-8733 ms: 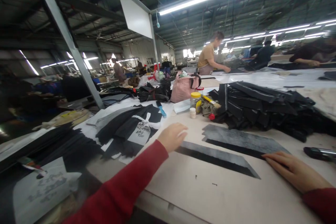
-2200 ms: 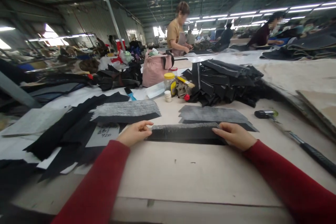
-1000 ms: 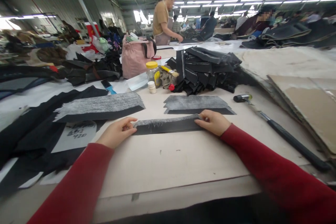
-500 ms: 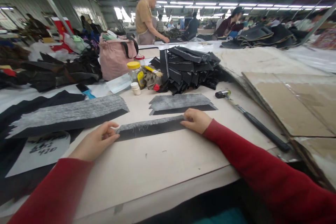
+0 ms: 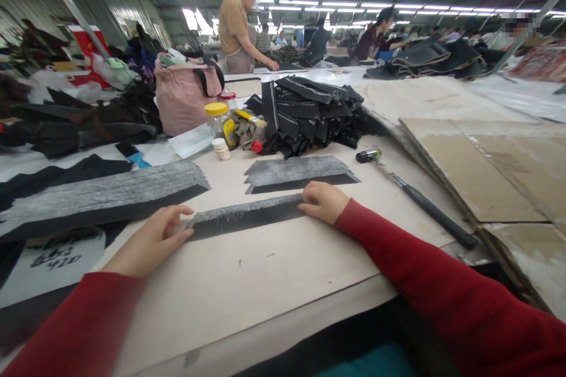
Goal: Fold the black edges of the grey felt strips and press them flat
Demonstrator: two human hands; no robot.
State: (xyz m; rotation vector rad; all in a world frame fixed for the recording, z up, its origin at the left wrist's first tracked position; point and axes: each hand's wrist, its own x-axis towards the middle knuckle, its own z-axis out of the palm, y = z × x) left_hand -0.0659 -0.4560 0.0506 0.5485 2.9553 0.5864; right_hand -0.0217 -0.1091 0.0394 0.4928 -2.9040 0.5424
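A black strip (image 5: 252, 217) with a frayed grey fuzzy band along its far edge lies across the pale board (image 5: 265, 283) in front of me. At its left end is my left hand (image 5: 152, 238), thumb and a curled finger pinching the corner while the index finger sticks out. My right hand (image 5: 326, 201) pinches the right end between thumb and bent fingers. Just beyond it, a small fan of overlapping grey-and-black strips (image 5: 300, 172) rests on the board. A longer fan of similar strips (image 5: 106, 191) lies to the left.
Right of my hands lies a black-handled hammer (image 5: 424, 203), beside cardboard sheets (image 5: 481, 171). Behind are a heap of black strips (image 5: 309, 112), a yellow-lidded jar (image 5: 219, 123), a white bottle (image 5: 221, 149), a brush (image 5: 252, 118) and a pink bag (image 5: 186, 97). A person (image 5: 236, 29) stands across the table.
The whole scene has shifted slightly left as my head turned a little right. Both hands stay at the strip's two ends.
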